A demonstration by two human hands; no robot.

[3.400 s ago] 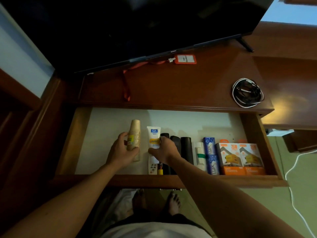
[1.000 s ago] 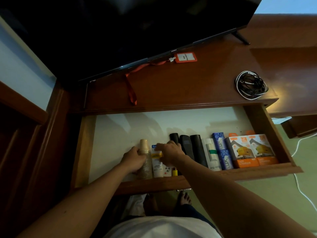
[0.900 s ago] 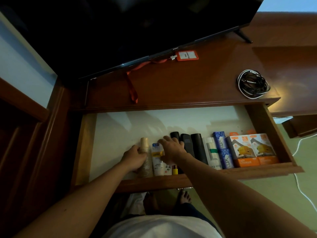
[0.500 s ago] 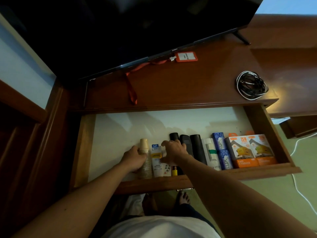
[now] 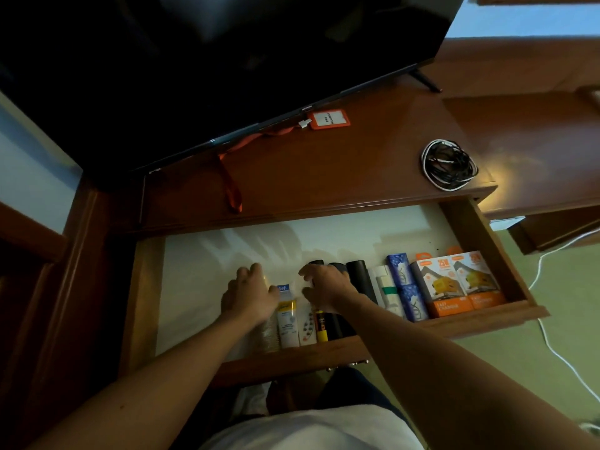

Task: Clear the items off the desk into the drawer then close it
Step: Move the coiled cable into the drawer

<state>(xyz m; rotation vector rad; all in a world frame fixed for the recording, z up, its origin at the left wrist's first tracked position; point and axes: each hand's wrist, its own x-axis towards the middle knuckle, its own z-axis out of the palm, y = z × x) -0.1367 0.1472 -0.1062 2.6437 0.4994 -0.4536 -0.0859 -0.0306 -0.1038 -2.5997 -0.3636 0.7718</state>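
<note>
The drawer point(image 5: 487, 251), pulled out below the counter point(image 5: 324, 177), is lined pale and holds a row along its front wall: a white tube point(image 5: 287, 316), dark cylinders point(image 5: 357, 274), blue packets point(image 5: 406, 287) and two orange boxes point(image 5: 461, 284). The left hand point(image 5: 251, 295) is laid over a stack of cups point(image 5: 269, 336), largely hidden, so its grip cannot be told. The right hand point(image 5: 324, 287) is held loosely curled over the tube's neighbours, apparently grasping nothing.

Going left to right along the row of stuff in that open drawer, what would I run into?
Stack of paper cups under the left hand → white tube → small remote → yellow-and-black lighter → black cylinders behind the right hand → white roll → blue boxes → two orange charger boxes.
</note>
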